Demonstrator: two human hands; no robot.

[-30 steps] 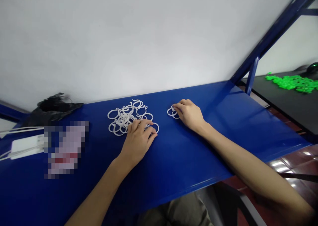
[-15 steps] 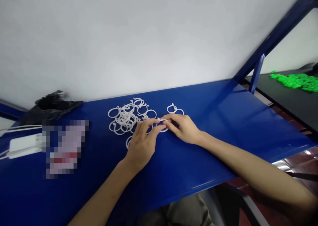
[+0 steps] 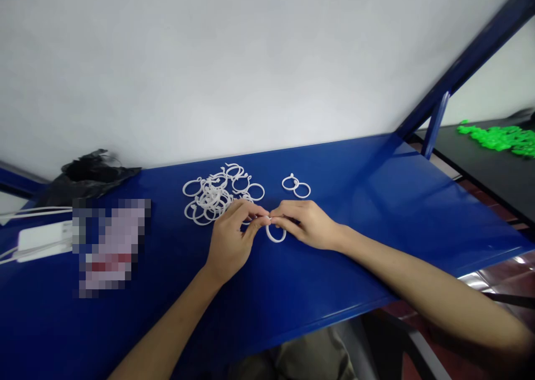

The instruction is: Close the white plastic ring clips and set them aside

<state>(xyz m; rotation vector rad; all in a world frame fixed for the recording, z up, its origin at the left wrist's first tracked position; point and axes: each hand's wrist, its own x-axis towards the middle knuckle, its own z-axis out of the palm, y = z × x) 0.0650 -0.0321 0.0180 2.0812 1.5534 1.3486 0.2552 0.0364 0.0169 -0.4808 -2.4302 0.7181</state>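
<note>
Between my two hands is a white ring [image 3: 276,239] that looks like plastic, its loop hanging below my fingertips. My left hand [image 3: 238,232] pinches its upper end from the left with thumb and fingers. From the right, my right hand [image 3: 307,224] pinches the same spot, so the fingertips nearly meet and hide the ring's end. A heap of similar white rings [image 3: 213,196] with small end loops lies just beyond my left hand, which partly covers it. Past my right hand lie two white rings [image 3: 301,189] that touch or are linked.
A blue table [image 3: 355,168] stands against a pale wall. At the left are a black plastic bag [image 3: 92,171], a white power strip [image 3: 44,240] with cables, and a blurred-out pinkish item [image 3: 115,246]. Green pieces [image 3: 497,136] lie on a black table at the right.
The ring between my hands has turned so its loop now hangs below the fingers. Both hands have come closer together at its top, and my right hand has lowered slightly.
</note>
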